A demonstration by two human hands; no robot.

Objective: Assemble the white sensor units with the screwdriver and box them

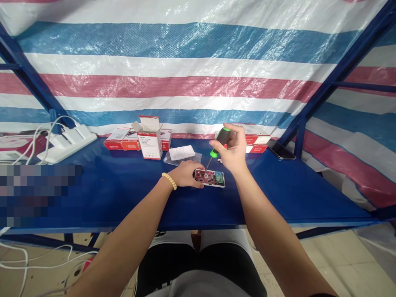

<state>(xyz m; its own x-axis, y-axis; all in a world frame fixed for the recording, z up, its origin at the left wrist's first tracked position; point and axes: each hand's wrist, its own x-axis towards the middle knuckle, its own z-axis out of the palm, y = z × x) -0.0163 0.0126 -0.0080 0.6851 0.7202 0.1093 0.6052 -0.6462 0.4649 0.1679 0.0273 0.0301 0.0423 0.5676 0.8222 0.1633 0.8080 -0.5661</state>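
Observation:
A small open device with a red circuit board (210,177) in a white shell lies on the blue table (123,194). My left hand (185,173) rests on the table and holds the device's left end steady. My right hand (233,150) grips a screwdriver with a black and green handle (219,142), held upright and tilted, its tip down on the red board. A beaded bracelet is on my left wrist.
An open red and white carton (150,140) stands behind the device, with more flat cartons (119,140) along the back. A white cover on a clear bag (182,153) lies near. A power strip with plugs (66,142) sits far left, a dark phone (280,150) right.

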